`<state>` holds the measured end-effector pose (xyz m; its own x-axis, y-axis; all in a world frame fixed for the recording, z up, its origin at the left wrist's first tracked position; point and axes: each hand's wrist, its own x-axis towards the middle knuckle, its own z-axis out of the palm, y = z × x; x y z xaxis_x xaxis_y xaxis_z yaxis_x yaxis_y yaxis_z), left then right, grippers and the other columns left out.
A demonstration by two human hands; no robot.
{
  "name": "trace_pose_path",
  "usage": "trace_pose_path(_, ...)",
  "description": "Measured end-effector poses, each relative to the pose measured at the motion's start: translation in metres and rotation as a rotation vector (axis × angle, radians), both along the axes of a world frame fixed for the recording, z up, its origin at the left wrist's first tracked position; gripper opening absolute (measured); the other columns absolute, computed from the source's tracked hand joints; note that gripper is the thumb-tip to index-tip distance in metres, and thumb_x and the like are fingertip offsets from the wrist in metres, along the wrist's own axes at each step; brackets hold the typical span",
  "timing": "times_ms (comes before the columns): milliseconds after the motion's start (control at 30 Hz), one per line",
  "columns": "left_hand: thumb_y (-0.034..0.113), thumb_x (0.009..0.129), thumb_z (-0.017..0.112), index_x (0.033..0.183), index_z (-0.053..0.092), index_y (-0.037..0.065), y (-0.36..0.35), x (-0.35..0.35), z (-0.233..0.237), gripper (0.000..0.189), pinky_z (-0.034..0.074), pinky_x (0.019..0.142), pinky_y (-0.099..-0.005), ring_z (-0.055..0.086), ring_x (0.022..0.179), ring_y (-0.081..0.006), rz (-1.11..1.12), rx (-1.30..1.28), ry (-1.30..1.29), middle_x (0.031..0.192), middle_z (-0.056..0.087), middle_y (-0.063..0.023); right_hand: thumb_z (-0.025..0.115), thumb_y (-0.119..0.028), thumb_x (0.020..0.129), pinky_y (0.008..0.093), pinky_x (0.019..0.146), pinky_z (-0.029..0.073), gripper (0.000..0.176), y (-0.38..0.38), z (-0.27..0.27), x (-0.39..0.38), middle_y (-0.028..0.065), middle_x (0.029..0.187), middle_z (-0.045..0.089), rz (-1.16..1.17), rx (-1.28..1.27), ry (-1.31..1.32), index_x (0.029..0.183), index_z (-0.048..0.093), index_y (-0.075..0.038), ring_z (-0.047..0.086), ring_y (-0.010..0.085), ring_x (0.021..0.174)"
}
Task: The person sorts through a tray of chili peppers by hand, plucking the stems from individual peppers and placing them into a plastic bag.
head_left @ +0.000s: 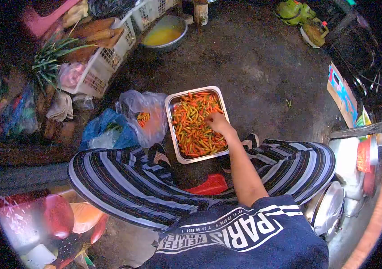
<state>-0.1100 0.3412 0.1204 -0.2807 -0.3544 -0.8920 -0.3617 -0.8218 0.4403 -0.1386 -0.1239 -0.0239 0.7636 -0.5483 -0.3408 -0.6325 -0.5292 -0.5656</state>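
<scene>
A rectangular metal tray on the dark floor is filled with small orange, red and yellow-green chili peppers. Over the right side of the tray, my right hand reaches down to the peppers. Its fingers are drawn together in a pinch at their surface, and what lies between the fingertips is too small to make out. My left hand is out of view. Left of the tray sits a clear plastic bag with some chili peppers in it, beside a blue plastic bag.
My legs in striped trousers are spread around the tray, with a red object between them. White plastic crates and a basin of yellow liquid stand farther back. A green gas cylinder is at back right, a metal lid at lower right.
</scene>
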Motion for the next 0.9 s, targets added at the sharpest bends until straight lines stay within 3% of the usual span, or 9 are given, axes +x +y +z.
trace_pose_path(67,0.022,0.086,0.043,0.088,0.061,-0.003,0.000,0.001,-0.001,0.031,0.047,0.068,-0.0402,0.060,0.076,-0.0322,-0.003,0.005,0.004,0.082,0.062,-0.0195,0.058,-0.020,0.077,0.0365,0.074,0.045,0.024,0.000,-0.018,-0.002,0.0170,0.089,0.062,-0.064,0.021,0.069,0.097,0.064,-0.007,0.060,0.0291,0.085)
trace_pose_path(267,0.022,0.086,0.043,0.088,0.061,-0.003,0.001,-0.003,-0.003,0.030,0.047,0.068,-0.0402,0.060,0.076,-0.0320,-0.006,0.015,-0.006,0.082,0.062,-0.0194,0.058,-0.019,0.077,0.0370,0.075,0.045,0.025,0.005,0.016,-0.002,0.0179,0.090,0.062,-0.002,0.063,0.015,0.098,0.063,-0.006,0.059,0.0292,0.086)
trace_pose_path(600,0.021,0.086,0.043,0.088,0.061,-0.002,0.001,-0.006,-0.005,0.030,0.047,0.068,-0.0402,0.060,0.076,-0.0318,-0.018,0.024,-0.017,0.082,0.061,-0.0192,0.057,-0.024,0.078,0.0370,0.078,0.044,0.026,0.000,-0.019,0.000,0.0157,0.094,0.061,-0.007,0.014,0.046,0.095,0.064,-0.006,0.058,0.0300,0.089)
trace_pose_path(767,0.021,0.086,0.043,0.088,0.061,-0.001,0.001,-0.009,-0.005,0.029,0.047,0.068,-0.0402,0.060,0.076,-0.0316,-0.020,0.022,-0.026,0.082,0.061,-0.0191,0.057,-0.020,0.078,0.0361,0.078,0.044,0.024,0.001,0.002,-0.001,0.0162,0.095,0.061,-0.007,0.050,0.056,0.095,0.063,-0.005,0.058,0.0283,0.090)
trace_pose_path(900,0.021,0.086,0.043,0.088,0.061,-0.001,0.005,-0.012,-0.003,0.029,0.047,0.067,-0.0401,0.060,0.075,-0.0315,-0.016,0.020,-0.025,0.081,0.061,-0.0190,0.057,-0.018,0.078,0.0346,0.075,0.045,0.023,-0.002,-0.014,-0.005,0.0162,0.090,0.063,-0.032,0.062,0.018,0.096,0.063,-0.004,0.060,0.0268,0.085)
